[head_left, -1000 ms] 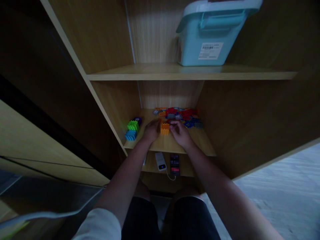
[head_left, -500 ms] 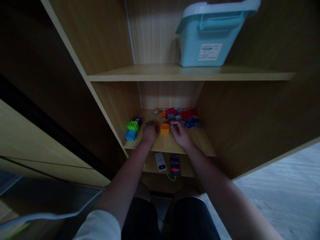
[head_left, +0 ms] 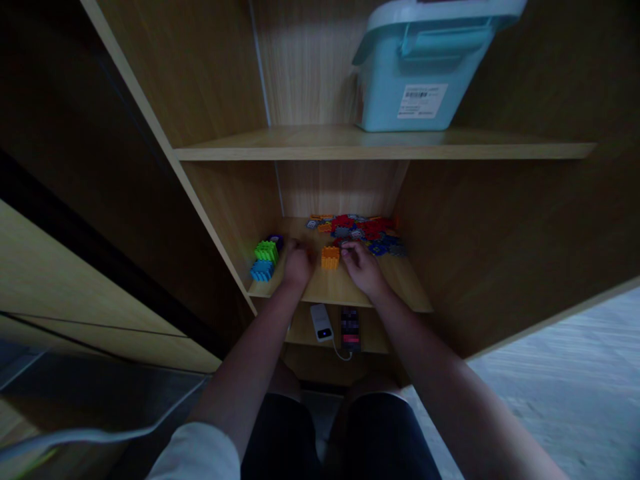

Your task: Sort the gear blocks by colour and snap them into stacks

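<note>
An orange cube (head_left: 330,258) with notched edges, built from interlocking pieces, stands on the low shelf between my hands. My right hand (head_left: 361,265) is at its right side, thumb and fingers drawn together with the tips against the cube's edge. To the left of the cube, apart from it, my left hand (head_left: 299,262) is low over the shelf. Its back faces me and hides most of the fingers; whether it holds a piece cannot be seen. Beyond it at the left wall are a green notched block (head_left: 267,251), a blue one (head_left: 262,270) and a dark purple one (head_left: 275,241).
A pile of red, blue, grey and orange flat pieces (head_left: 370,231) lies along the back right of the shelf (head_left: 330,290). Overhead, a light blue lidded box (head_left: 415,73) stands on the upper shelf. Below are a white power bank (head_left: 321,322) and a phone (head_left: 351,330) joined by a cable.
My left hand has shifted slightly left, away from the orange cube; the orange piece glimpsed by its fingers no longer shows clearly. My right hand and the cube have hardly moved.
</note>
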The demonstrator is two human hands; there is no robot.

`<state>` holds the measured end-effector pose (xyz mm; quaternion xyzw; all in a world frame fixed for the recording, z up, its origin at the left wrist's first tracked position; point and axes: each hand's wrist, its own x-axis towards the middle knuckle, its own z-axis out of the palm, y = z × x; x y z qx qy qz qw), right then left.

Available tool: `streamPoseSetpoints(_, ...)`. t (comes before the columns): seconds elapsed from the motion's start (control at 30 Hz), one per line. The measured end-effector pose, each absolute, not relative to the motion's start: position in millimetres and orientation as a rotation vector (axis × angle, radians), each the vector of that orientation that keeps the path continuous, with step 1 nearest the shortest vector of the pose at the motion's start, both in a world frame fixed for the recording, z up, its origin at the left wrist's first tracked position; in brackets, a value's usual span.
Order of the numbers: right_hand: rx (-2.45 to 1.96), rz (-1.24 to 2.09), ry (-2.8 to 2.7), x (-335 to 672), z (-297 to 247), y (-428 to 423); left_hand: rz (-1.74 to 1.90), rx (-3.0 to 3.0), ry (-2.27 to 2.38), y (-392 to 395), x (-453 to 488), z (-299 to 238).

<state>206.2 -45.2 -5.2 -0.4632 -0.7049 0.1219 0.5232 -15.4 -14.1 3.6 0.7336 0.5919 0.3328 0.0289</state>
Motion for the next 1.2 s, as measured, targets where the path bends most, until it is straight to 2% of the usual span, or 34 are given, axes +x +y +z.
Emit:
streamPoseSetpoints(0.3,-1.100,0.279,-1.690,206,-2,-48,1.692,2.184,1.639,-22,-21,15)
streamPoseSetpoints(0.4,-1.075,0.251,-1.707,205,-1,-50,1.790,2.225,1.516,-27,-24,17)
streamPoseSetpoints(0.83,-0.990,0.066,-1.893,198,13,-69,1.573,2.555,1.185,-39,-16,18)
streamPoseSetpoints(1.0,-0.990,0.070,-1.893,198,13,-69,1.387,2.616,1.124,-40,-13,15)
streamPoseSetpoints(1.2,-1.025,0.070,-1.881,200,11,-67,1.387,2.715,1.159,-44,-13,18)
